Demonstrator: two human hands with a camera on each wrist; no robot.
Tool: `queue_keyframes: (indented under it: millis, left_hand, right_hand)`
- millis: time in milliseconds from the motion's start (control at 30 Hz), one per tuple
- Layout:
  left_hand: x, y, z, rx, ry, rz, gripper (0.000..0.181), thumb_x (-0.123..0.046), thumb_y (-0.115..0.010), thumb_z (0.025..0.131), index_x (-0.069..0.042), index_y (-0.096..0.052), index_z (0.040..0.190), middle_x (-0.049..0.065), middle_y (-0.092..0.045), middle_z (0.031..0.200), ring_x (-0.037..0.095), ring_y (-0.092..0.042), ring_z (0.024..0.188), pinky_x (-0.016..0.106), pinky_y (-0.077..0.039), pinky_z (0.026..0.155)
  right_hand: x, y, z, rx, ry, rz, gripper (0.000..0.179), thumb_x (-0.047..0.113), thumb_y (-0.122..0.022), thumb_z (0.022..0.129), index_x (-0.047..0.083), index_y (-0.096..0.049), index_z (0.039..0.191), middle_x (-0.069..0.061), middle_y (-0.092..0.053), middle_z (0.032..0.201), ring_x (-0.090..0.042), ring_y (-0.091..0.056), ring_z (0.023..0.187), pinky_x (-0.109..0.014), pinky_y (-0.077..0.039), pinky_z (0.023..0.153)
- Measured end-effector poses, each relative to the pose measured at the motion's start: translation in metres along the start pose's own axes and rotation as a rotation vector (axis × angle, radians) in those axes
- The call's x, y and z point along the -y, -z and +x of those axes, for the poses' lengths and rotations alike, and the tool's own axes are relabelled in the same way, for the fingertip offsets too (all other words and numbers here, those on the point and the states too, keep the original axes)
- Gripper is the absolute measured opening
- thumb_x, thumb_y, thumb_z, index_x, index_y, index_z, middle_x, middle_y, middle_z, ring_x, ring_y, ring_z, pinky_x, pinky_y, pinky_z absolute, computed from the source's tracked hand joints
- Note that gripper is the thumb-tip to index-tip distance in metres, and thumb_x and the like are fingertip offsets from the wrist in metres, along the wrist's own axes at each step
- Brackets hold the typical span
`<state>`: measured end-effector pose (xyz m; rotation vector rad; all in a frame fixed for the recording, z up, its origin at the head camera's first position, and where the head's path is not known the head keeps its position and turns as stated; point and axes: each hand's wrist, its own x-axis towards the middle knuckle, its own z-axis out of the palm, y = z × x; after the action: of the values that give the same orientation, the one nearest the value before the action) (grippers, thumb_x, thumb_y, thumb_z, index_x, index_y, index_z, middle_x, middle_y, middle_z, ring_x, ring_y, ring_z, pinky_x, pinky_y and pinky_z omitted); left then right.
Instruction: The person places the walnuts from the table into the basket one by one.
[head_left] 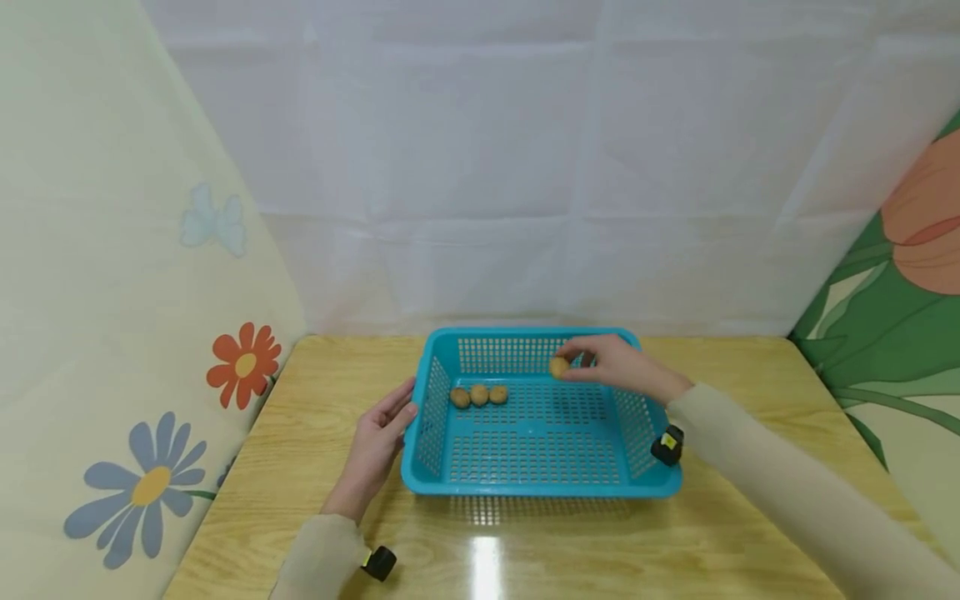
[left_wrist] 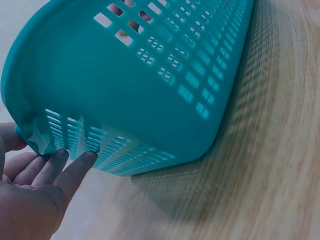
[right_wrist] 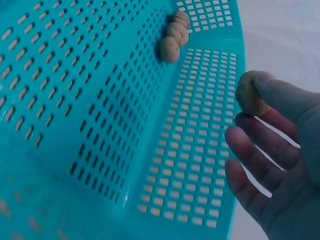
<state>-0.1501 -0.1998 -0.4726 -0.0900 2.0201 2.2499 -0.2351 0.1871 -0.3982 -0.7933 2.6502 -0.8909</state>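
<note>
A blue plastic basket (head_left: 540, 492) with perforated walls stands on the wooden table. Three walnuts (head_left: 479, 395) lie in a row on its floor, toward the left and back. My right hand (head_left: 611, 362) pinches another walnut (right_wrist: 251, 94) between thumb and fingers, over the back right part of the basket. In the right wrist view its other fingers are spread and slightly bent. My left hand (head_left: 378, 437) grips the basket's left rim, thumb at the edge and fingers (left_wrist: 75, 172) against the outside of the wall.
Wood-grain table (head_left: 315, 467) extends around the basket. Behind it hangs a creased white cloth (head_left: 480, 167), close to the basket's back rim. Flower-patterned panels (head_left: 90, 292) stand on both sides. Small black devices (head_left: 381, 564) sit at both wrists.
</note>
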Motion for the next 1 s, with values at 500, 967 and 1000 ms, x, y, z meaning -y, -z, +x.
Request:
queue_keyframes:
  millis: [500, 967, 1000]
  left_hand:
    - [-0.004, 0.0, -0.002, -0.001, -0.022, 0.021, 0.055, -0.012, -0.061, 0.106, -0.005, -0.043, 0.158, 0.019, -0.047, 0.158, 0.009, -0.065, 0.121, 0.028, -0.059, 0.093]
    - [-0.003, 0.0, -0.002, 0.004, -0.001, 0.009, 0.056, -0.012, -0.061, 0.106, -0.007, -0.043, 0.159, 0.016, -0.047, 0.159, 0.011, -0.063, 0.125, 0.027, -0.058, 0.095]
    - [-0.003, 0.0, -0.002, 0.005, -0.003, 0.014, 0.056, -0.012, -0.061, 0.106, -0.007, -0.043, 0.159, 0.016, -0.047, 0.159, 0.01, -0.063, 0.125, 0.027, -0.058, 0.094]
  right_hand:
    - [0.016, -0.064, 0.054, 0.081, -0.093, -0.076, 0.04, 0.027, -0.077, 0.097, 0.005, -0.07, 0.129, -0.008, -0.074, 0.118, -0.028, -0.068, 0.113, -0.044, -0.057, 0.095]
    - [0.013, -0.083, 0.068, 0.061, -0.141, -0.116, 0.038, 0.025, -0.079, 0.095, 0.005, -0.071, 0.125, -0.01, -0.075, 0.113, -0.029, -0.069, 0.109, -0.046, -0.057, 0.095]
    - [0.012, -0.084, 0.068, 0.057, -0.141, -0.114, 0.038, 0.026, -0.08, 0.094, 0.005, -0.071, 0.125, -0.009, -0.075, 0.113, -0.028, -0.069, 0.109, -0.046, -0.057, 0.095]
